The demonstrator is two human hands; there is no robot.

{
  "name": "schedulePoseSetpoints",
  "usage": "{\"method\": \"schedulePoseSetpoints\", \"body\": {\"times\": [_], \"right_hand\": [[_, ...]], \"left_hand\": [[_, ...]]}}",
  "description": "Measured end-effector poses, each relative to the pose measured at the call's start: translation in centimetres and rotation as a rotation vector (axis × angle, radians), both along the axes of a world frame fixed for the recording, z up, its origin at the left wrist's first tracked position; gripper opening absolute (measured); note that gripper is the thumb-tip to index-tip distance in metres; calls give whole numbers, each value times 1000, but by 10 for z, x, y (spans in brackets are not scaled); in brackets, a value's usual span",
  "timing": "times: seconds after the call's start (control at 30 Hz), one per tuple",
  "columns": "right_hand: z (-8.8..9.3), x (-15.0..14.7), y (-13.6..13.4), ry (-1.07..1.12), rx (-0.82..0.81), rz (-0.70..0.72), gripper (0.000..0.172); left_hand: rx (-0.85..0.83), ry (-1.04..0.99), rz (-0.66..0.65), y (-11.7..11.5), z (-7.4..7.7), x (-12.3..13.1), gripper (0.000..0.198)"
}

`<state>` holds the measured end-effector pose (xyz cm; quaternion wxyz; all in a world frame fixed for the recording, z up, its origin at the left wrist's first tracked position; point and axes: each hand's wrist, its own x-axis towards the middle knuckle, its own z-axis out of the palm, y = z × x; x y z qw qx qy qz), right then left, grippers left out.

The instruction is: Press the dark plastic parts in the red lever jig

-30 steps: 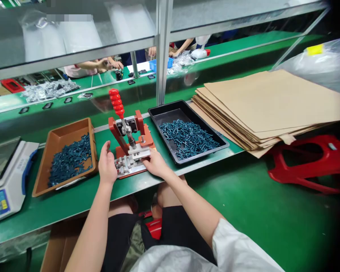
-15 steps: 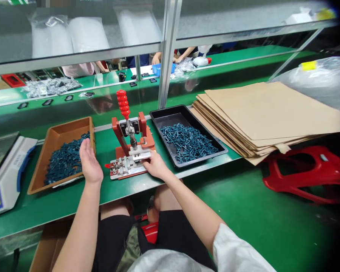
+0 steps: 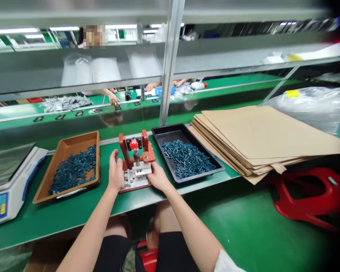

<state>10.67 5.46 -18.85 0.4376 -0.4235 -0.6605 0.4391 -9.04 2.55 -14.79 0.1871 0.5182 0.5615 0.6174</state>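
Observation:
A toggle-clamp fixture (image 3: 138,172) with a brown-red base and frame stands on the green bench in front of me. Its red handle (image 3: 134,144) leans towards me, seen almost end-on. At the fixture's left end is my left hand (image 3: 116,173), fingers stretched upward and thumb apart, hiding that end. My right hand (image 3: 159,177) grips the right end of the metal block; its fingertips are partly hidden. Left of the fixture, a brown tray (image 3: 66,141) holds flat dark-blue plastic parts (image 3: 76,168). To the right, a black tray (image 3: 170,130) contains thin blue parts (image 3: 187,158).
A weighing scale (image 3: 14,181) stands at the far left. Brown cardboard sheets (image 3: 260,132) are stacked right of the black tray, above a red stool (image 3: 308,196). A metal post (image 3: 170,64) rises behind the fixture. Across the bench, a co-worker's hand (image 3: 113,99) reaches towards small black parts.
My left hand has moved right, from the brown tray's edge to the fixture. The red handle has swung from upright towards me. My right hand stays at the block; the view has tilted up.

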Motion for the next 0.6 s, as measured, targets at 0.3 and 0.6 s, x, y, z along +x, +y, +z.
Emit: {"method": "schedulePoseSetpoints", "body": {"times": [0.3, 0.6], "right_hand": [[4, 1, 8, -35, -18, 157, 39], [21, 3, 0, -92, 84, 188, 22]], "left_hand": [[429, 168, -360, -27, 137, 64, 43], [570, 393, -135, -37, 117, 92, 19]]}}
